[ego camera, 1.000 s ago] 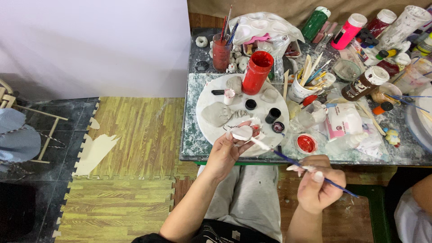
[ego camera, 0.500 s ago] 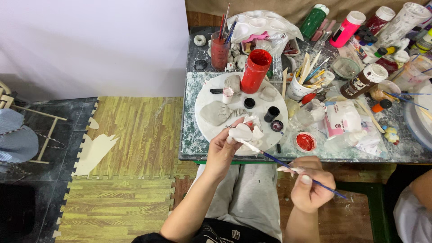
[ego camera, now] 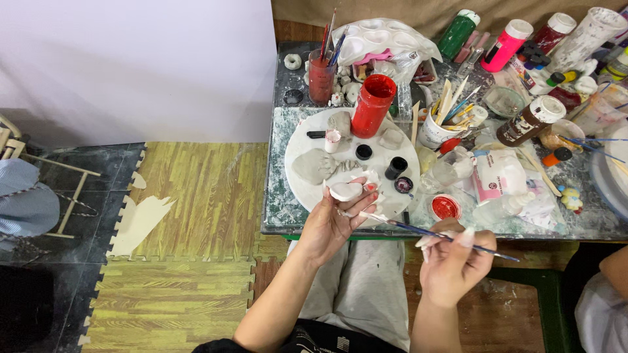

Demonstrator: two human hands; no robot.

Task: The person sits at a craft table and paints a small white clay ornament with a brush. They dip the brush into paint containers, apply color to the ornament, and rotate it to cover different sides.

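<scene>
Looking down, most of the view is floor: a white wall (ego camera: 131,65) at the top left, then soft foam mats (ego camera: 190,202) printed like yellow wood, joined with puzzle edges. A pale torn patch (ego camera: 140,219) shows on one mat. Dark stone tiles (ego camera: 98,170) lie beside the mats, and a wooden stand (ego camera: 65,196) with thin legs sits at the far left.

On the right is a table (ego camera: 278,196) with a green, marbled top, splashed with paint. It is very crowded. A round white board (ego camera: 307,189) lies near the front edge with grey clay shapes (ego camera: 314,165) and small black pots (ego camera: 396,168) on it. A tall red jar (ego camera: 371,104) stands at the back of the board. Behind it are a cup of red water full of brushes (ego camera: 322,75), a white paint tray (ego camera: 386,42), and bottles in green (ego camera: 456,34), pink (ego camera: 505,44) and brown (ego camera: 528,121). A small red lid (ego camera: 445,207) sits near the front.

The left hand (ego camera: 330,225) is closed around a small white clay piece (ego camera: 347,191), held up over the front of the round board. The right hand (ego camera: 454,265) pinches a thin blue brush (ego camera: 445,236), and its tip points at the left hand, just below the clay piece
</scene>
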